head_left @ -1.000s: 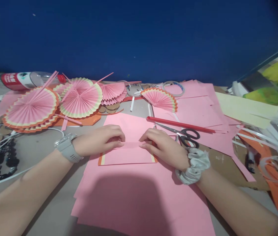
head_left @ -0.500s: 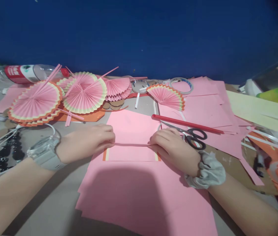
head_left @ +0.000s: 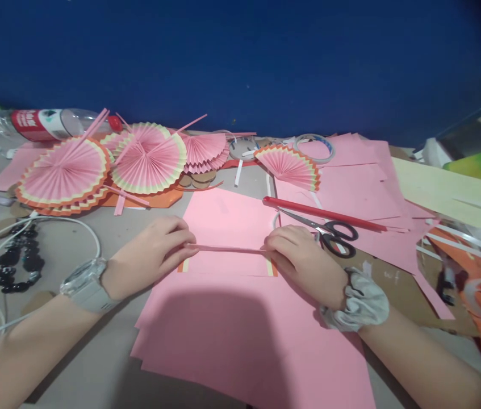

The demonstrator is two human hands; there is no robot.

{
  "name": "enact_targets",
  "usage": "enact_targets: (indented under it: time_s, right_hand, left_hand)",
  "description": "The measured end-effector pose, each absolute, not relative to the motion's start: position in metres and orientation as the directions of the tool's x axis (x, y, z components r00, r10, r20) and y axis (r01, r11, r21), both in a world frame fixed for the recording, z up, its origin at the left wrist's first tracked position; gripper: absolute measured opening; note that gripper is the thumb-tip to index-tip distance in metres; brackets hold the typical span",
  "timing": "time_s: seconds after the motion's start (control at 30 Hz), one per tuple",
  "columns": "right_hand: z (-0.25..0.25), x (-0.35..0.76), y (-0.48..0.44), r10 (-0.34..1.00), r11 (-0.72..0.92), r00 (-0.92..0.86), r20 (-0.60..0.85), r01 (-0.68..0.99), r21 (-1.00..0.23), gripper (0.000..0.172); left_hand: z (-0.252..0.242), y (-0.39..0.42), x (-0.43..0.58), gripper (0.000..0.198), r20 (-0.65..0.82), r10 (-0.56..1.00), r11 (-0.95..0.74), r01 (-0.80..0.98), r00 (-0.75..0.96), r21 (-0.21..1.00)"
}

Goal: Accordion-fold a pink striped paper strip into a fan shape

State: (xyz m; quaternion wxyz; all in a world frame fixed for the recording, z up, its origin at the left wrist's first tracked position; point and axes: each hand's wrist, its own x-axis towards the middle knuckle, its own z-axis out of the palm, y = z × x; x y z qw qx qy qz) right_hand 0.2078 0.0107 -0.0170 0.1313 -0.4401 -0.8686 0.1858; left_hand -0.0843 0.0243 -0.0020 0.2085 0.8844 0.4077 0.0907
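Note:
My left hand (head_left: 155, 253) and my right hand (head_left: 300, 258) each pinch one end of a narrow folded edge on a small pink paper sheet (head_left: 227, 258) with orange and cream side borders. The fold runs straight between my fingertips. This sheet lies on a stack of larger pink paper sheets (head_left: 249, 341) on the table. A grey watch is on my left wrist and a grey scrunchie on my right wrist.
Black-handled scissors (head_left: 329, 233) and a red stick (head_left: 321, 213) lie just right of my right hand. Several pleated pink paper fans (head_left: 108, 165) sit at the back left, with a plastic bottle (head_left: 48, 122), a tape roll (head_left: 314, 149), black beads (head_left: 19, 267) and a white cable.
My hands slid apart from the middle of the fold to its two ends. The flat folded strip now stands up as a thin crease between my fingers.

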Motion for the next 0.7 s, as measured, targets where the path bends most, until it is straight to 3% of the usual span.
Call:
enact_targets:
  time_s: [0.23,0.47,0.7]
  right_hand:
    - [-0.011,0.204,0.014,0.833,0.488,-0.552,0.041,0.697,-0.526,0.017]
    - [-0.005,0.202,0.016,0.869,0.399,-0.495,0.01,0.687,-0.608,0.016]
    - [-0.011,0.207,0.019,0.862,0.425,-0.504,0.044,0.675,-0.603,0.014]
  left_hand:
    - [-0.004,0.037,-0.069,0.027,-0.006,0.794,-0.485,0.64,0.607,0.596]
    - [-0.008,0.04,-0.077,0.024,-0.002,0.78,-0.514,0.642,0.626,0.569]
    - [-0.01,0.042,-0.079,0.02,0.088,0.762,-0.575,0.606,0.642,0.55]
